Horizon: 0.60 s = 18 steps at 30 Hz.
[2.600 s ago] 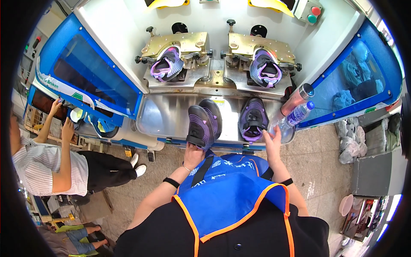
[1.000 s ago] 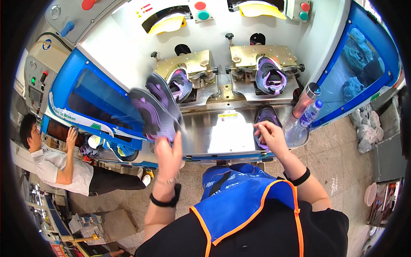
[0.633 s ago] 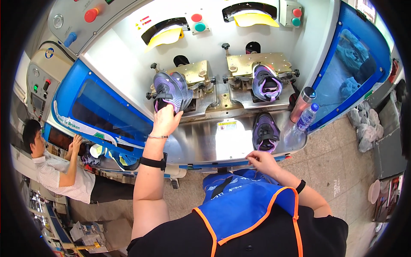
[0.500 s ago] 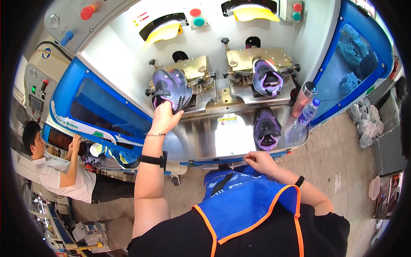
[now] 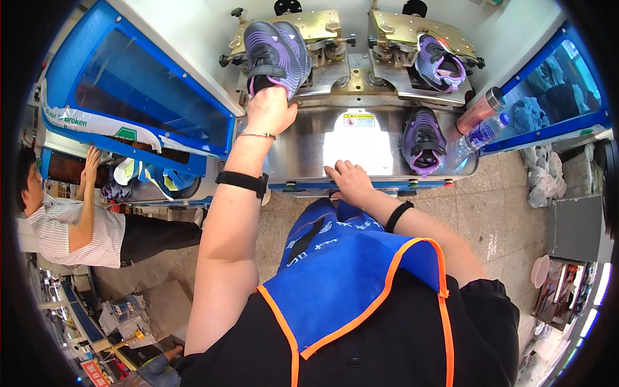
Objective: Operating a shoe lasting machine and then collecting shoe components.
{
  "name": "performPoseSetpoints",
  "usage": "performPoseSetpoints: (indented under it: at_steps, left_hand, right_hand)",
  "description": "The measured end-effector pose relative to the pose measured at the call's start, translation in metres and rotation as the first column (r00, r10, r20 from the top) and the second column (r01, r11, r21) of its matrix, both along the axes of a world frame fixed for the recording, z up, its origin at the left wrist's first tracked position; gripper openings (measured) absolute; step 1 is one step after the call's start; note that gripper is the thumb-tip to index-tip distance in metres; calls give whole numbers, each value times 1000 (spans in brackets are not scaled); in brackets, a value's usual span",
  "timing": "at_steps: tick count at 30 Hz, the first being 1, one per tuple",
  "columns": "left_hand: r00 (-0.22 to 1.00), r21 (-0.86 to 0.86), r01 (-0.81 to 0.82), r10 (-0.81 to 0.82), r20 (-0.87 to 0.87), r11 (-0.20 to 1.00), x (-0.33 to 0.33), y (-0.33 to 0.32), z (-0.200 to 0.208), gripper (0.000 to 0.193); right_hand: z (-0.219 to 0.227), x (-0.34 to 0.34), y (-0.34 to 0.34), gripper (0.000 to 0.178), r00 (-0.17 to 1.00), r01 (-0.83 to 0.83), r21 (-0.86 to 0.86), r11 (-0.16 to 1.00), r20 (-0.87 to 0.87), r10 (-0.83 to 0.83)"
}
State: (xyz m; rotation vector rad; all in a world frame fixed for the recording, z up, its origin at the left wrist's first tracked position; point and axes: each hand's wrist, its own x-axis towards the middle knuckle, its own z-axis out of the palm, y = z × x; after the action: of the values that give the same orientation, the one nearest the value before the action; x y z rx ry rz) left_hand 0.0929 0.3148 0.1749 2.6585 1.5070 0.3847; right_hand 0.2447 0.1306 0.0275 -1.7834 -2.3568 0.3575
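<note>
My left hand (image 5: 271, 111) grips the heel opening of a purple and black sneaker (image 5: 263, 55), its toe pointing away from me. Close against its right side is a second matching sneaker (image 5: 296, 57), partly hidden, at the left metal fixture (image 5: 322, 26). My right hand (image 5: 351, 184) lies on the front edge of the steel shelf (image 5: 303, 145), fingers loosely spread and holding nothing. Another purple sneaker (image 5: 438, 64) sits at the right fixture (image 5: 422, 29). A further one (image 5: 423, 143) stands on the shelf, to the right of my right hand.
A pink metal flask (image 5: 480, 111) and a clear water bottle (image 5: 483, 132) lean at the shelf's right end. Blue windowed panels (image 5: 148, 90) flank the machine. On the left, another person (image 5: 77, 226) in a striped shirt raises their hands. Plastic bags (image 5: 545, 177) lie at right.
The view has shifted, so the machine sits higher in it. My right hand has moved left and forward onto the shelf edge, its fingers opening out. My left hand keeps hold of the sneaker.
</note>
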Motion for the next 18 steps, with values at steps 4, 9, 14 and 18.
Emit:
performPoseSetpoints:
  at_steps: [4, 9, 14, 18]
  left_hand:
    - [999, 61, -18, 15, 45, 998, -1, 7, 7, 35]
    - [995, 17, -90, 89, 34, 996, -1, 27, 49, 43]
    - [994, 103, -51, 40, 106, 993, 5, 15, 34, 37]
    - [969, 85, -192, 175, 177, 978, -9, -9, -2, 40]
  right_hand:
    - [-2, -9, 8, 78, 995, 79, -4, 997, 55, -79]
    - [-11, 6, 6, 74, 1000, -13, 47, 999, -7, 14]
    - [-13, 9, 3, 68, 993, 28, 44, 999, -112, -23]
    - [-19, 14, -1, 54, 986, 15, 43, 999, -167, -8]
